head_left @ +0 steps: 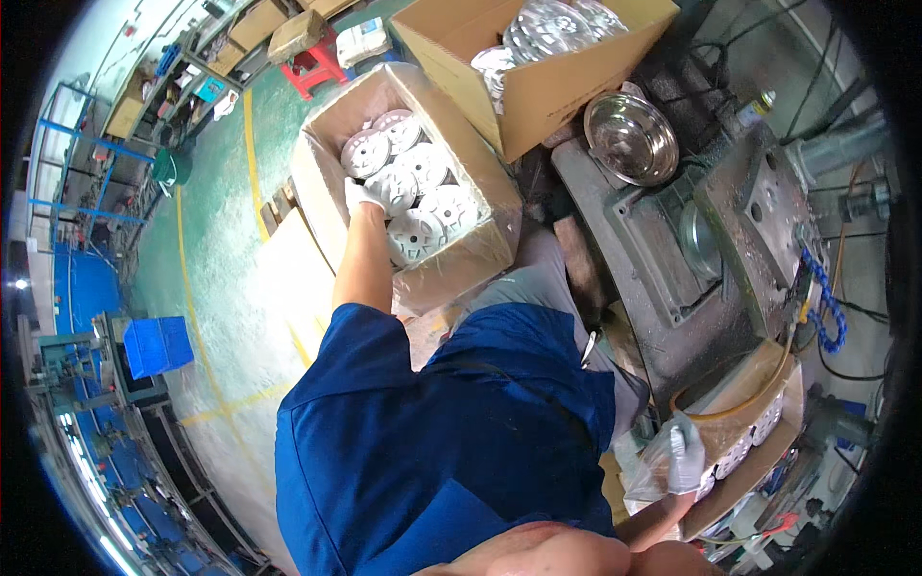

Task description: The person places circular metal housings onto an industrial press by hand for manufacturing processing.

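Observation:
My left hand [366,196], in a white glove, reaches into a cardboard box [317,178] lined with clear plastic. Its fingers are closed at the rim of a silvery metal disc [392,185], partly hiding it. Several more round discs with cut-out holes, such as one metal disc [417,235], lie around it in stacks. Low on the right, my right hand [686,457], also gloved, is closed at the edge of a clear plastic liner [658,465]. That liner hangs over a second carton [759,480], which holds a row of similar discs.
A press machine with a metal bed [663,307] and a tilted die plate [768,206] stands at my right. A shiny steel bowl [631,139] sits on its far end. Beyond is a large carton [576,91] of shiny metal parts. A red stool [313,69] and blue bin [157,347] stand farther off.

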Demonstrator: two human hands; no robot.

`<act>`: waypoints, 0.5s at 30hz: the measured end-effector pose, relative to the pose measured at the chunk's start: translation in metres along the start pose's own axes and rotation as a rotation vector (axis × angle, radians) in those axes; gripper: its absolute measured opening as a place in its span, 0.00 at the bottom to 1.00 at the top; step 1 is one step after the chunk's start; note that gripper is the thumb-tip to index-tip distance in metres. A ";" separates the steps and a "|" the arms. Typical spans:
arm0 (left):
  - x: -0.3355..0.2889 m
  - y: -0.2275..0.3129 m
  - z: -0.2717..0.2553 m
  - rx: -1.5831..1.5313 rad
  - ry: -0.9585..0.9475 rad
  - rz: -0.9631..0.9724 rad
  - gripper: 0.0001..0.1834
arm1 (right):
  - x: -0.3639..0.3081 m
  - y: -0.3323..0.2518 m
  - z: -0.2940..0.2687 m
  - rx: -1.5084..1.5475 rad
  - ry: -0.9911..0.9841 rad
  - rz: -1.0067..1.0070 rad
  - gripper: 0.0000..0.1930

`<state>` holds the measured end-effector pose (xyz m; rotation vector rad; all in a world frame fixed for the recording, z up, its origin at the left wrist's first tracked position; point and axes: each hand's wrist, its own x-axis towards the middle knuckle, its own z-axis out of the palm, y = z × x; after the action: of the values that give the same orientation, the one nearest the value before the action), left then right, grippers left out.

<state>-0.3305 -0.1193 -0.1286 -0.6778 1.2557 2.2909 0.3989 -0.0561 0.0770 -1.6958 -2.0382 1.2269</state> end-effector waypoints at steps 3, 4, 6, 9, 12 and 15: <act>0.011 0.003 0.004 -0.108 0.017 -0.044 0.37 | -0.003 -0.044 0.017 0.149 -0.060 0.273 0.20; 0.018 0.007 0.005 0.803 0.066 0.079 0.38 | -0.004 -0.042 0.018 0.123 -0.085 0.282 0.21; 0.024 0.014 0.009 2.628 0.121 0.346 0.39 | -0.009 -0.013 0.021 -0.013 -0.076 0.184 0.22; -0.014 0.028 0.054 2.680 -0.076 0.232 0.39 | -0.011 -0.039 0.026 -0.041 -0.082 0.281 0.22; 0.111 0.007 -0.007 2.317 0.278 0.218 0.30 | -0.009 -0.032 0.019 -0.141 -0.099 0.240 0.22; 0.136 0.006 0.008 1.324 0.188 0.029 0.20 | -0.004 -0.027 0.020 -0.243 -0.099 0.213 0.23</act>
<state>-0.4419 -0.0963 -0.2036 -0.3323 2.3877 0.9491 0.3685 -0.0689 0.0844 -2.0471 -2.1870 1.1857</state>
